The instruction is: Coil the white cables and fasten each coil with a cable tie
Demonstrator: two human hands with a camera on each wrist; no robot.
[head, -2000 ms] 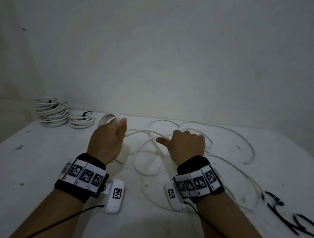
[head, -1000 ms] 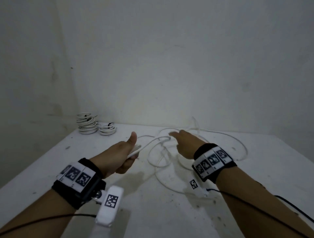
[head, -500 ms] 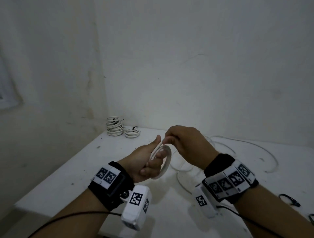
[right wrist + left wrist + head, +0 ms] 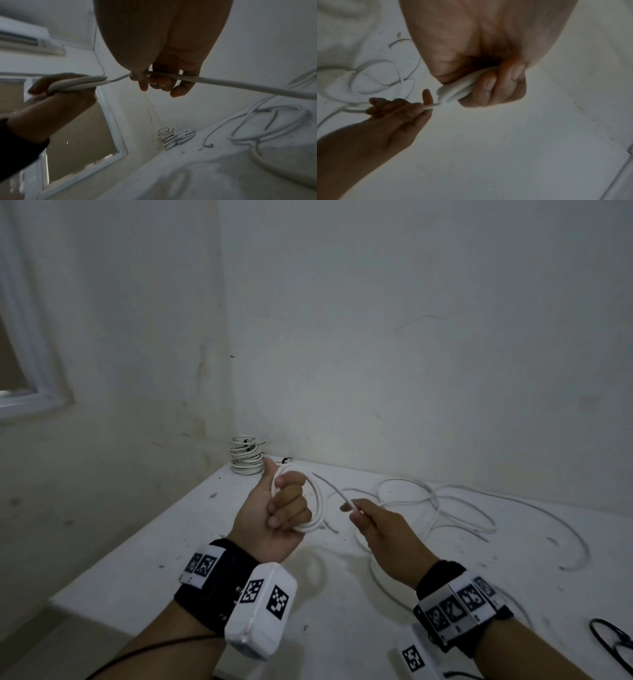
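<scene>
Above the table [image 4: 144, 546], left hand [image 4: 274, 518] clamps the coil [image 4: 317, 505] steady; right hand [image 4: 380, 529] pinches the cable [image 4: 240, 83], feeding slack

White table [image 4: 144, 563] w/ dark scuffs; window frame [image 4: 30, 398] at left; stained wall [image 4: 411, 337] behind.

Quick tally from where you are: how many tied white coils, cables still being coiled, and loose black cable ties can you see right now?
Tied white coils: 2, a large one and a small one in the far corner.
White cable being coiled: 1, held by left hand and right hand.
Black cable ties: cluster at the frame edge, count unclear.
Total countable: 3.
</scene>
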